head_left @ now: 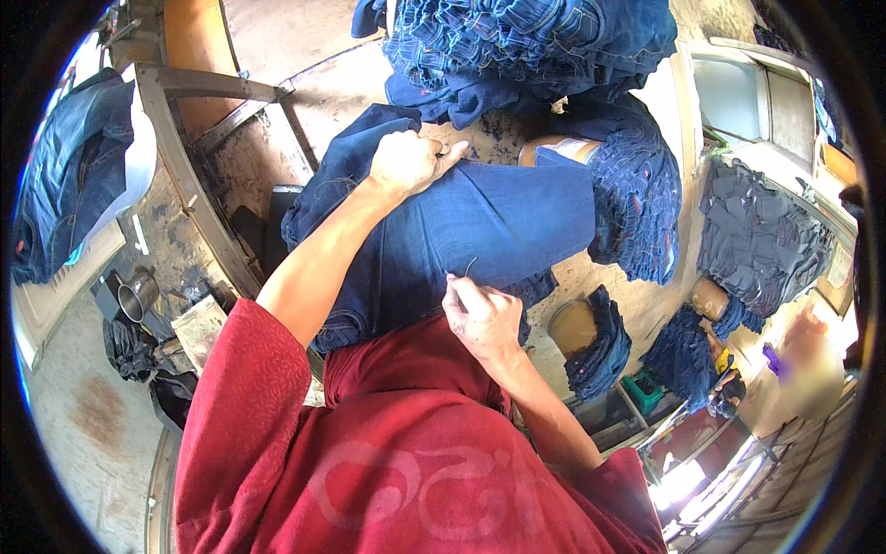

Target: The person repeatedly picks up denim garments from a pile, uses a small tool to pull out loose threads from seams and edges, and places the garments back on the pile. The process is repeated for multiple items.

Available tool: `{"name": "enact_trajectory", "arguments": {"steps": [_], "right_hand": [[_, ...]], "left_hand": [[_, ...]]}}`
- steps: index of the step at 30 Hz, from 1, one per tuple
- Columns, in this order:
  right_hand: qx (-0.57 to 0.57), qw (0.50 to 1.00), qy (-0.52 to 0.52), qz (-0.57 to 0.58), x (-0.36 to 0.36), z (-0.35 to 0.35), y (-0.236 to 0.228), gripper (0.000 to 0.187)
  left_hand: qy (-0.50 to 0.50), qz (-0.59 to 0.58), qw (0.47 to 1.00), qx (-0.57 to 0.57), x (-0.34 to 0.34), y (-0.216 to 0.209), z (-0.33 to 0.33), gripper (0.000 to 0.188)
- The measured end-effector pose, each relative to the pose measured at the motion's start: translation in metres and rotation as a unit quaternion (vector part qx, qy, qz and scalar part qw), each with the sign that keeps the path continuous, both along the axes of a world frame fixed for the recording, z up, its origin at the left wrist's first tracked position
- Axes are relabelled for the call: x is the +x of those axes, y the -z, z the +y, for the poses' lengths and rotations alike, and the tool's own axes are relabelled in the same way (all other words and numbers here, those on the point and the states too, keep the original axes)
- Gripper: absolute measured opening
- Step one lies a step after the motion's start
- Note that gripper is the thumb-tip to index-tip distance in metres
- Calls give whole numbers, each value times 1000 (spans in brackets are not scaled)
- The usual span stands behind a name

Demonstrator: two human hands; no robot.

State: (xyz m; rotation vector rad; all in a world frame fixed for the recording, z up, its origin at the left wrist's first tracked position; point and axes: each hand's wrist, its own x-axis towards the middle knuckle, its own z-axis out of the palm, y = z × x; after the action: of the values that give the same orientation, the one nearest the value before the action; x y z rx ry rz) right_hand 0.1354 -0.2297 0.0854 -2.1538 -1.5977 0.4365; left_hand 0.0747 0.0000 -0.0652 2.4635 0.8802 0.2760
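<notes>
Can read no word, number or sign with certainty. On the lower front of the red garment [397, 439], can make out a faint pale marking [459, 494] in large rounded strokes, similar to letters and set side by side in one row. Looks half transparent; cannot tell whether printed on the cloth or only lying over the view. On the denim stack [637, 208] at the right, can notice small reddish patches, too small for telling whether labels. On the denim [78, 175] at far left, can notice one reddish spot, equally not legible.
</notes>
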Motion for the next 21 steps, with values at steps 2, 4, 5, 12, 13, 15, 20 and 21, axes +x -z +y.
{"name": "enact_trajectory", "arguments": {"steps": [2,4,5,12,13,15,20,21], "right_hand": [[15,1000,9,18,1,4,6,11],[34,999,1,16,1,10,15,12],[29,1000,-5,2,1,11,16,11],[-41,999,-1,19,1,2,1,9],[-34,998,13,42,2,2,1,9],[22,999,16,40,3,6,6,11],[4,1000,-5,-6,0,9,12,10],[-5,1000,-8,-14,-1,8,11,12]], "left_hand": [[7,5,1000,-6,0,0,1,52],[7,6,1000,3,0,0,1,53],[7,-3,1000,9,0,1,1,53],[-7,-101,993,64,2,7,-1,59],[-3,-96,994,55,2,8,-1,59],[-2,-81,996,45,2,9,-1,58],[-1,-79,995,54,0,9,-1,58],[-2,-83,995,52,0,9,-1,59]]}}
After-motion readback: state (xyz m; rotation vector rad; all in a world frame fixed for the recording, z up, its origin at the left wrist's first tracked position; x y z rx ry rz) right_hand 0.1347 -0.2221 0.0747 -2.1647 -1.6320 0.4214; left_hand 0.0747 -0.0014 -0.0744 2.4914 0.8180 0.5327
